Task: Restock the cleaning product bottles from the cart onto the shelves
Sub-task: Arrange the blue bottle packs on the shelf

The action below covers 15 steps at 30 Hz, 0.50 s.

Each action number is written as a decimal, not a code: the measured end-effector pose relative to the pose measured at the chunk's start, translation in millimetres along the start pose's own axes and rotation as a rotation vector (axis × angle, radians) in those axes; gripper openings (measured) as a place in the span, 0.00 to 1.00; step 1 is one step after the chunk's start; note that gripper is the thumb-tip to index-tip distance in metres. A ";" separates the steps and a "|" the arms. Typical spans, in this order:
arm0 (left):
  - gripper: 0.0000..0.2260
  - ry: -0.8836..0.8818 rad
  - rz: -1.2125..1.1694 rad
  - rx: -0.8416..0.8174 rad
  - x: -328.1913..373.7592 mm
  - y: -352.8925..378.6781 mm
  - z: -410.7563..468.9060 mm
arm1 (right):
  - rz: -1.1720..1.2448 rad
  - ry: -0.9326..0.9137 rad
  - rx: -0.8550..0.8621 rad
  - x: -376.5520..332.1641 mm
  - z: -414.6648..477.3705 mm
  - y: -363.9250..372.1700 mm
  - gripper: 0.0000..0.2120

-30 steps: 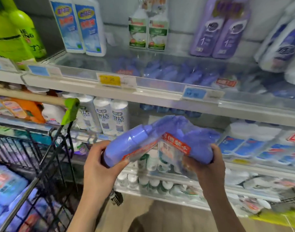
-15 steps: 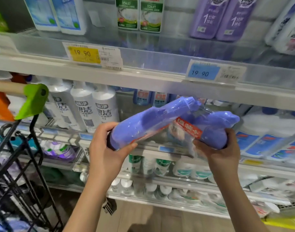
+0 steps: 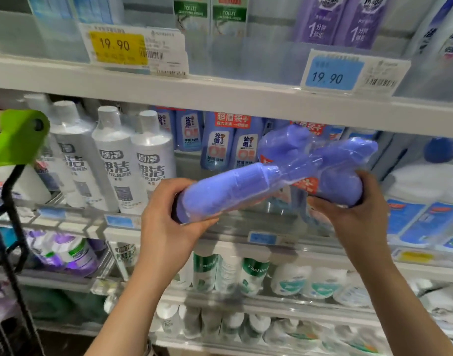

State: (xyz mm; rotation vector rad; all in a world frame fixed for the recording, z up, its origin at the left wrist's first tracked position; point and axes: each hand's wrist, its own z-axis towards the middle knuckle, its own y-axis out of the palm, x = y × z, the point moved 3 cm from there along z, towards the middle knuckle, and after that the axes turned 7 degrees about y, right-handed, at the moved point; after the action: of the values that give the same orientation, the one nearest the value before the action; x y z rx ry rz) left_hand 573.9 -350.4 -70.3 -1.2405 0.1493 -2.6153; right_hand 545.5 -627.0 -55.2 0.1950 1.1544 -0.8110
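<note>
A shrink-wrapped twin pack of purple bottles [image 3: 248, 188] with a red label lies on its side in the air, in front of the middle shelf [image 3: 220, 101]. My left hand [image 3: 169, 222] grips the base of the nearer bottle. My right hand [image 3: 353, 217] holds the pack's other end from below. The caps point up and right toward a row of matching blue-purple bottles [image 3: 225, 142] standing at the back of that shelf. The black cart [image 3: 7, 201] with its green handle end [image 3: 17, 136] is at the left edge.
White bottles [image 3: 133, 160] stand left of the pack on the same shelf, white and blue packs [image 3: 425, 206] to its right. Price tags reading 19.90 [image 3: 117, 46] hang on the shelf above. Lower shelves hold green-labelled bottles [image 3: 253, 276].
Both hands have lifted the twin pack up and to the right, closer to the middle shelf. The view has moved in toward the shelves, and the cart has slid to the left edge.
</note>
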 end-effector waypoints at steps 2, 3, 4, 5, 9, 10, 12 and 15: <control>0.22 0.013 -0.015 0.000 -4.2 5.6 1.9 | 0.006 -0.017 -0.002 4.7 4.1 2.3 0.27; 0.23 0.030 -0.013 0.000 -6.0 8.2 2.7 | 0.009 -0.027 -0.004 8.5 5.9 3.2 0.28; 0.23 0.049 -0.009 -0.003 -7.7 10.9 3.7 | 0.012 -0.033 -0.007 12.5 7.6 4.3 0.28; 0.23 0.062 -0.008 -0.007 -8.5 13.4 4.8 | 0.012 -0.032 -0.008 16.9 9.0 5.5 0.28; 0.26 0.091 -0.003 -0.029 -12.2 23.1 11.4 | 0.026 -0.021 0.005 31.4 12.6 12.1 0.27; 0.25 0.100 -0.001 -0.034 -13.8 25.9 13.7 | 0.050 0.001 0.010 34.1 13.7 13.5 0.27; 0.25 0.100 -0.003 -0.053 -18.4 32.7 18.8 | 0.077 0.040 0.017 38.9 16.7 16.0 0.26; 0.25 0.053 -0.030 -0.063 -29.2 43.8 25.3 | 0.111 0.102 0.031 47.2 24.6 19.3 0.24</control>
State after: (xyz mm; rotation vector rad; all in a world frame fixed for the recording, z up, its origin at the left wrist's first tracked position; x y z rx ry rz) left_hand 618.9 -384.7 -84.7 -1.2033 0.2264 -2.6895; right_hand 583.9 -648.5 -90.8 0.3267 1.2161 -0.7283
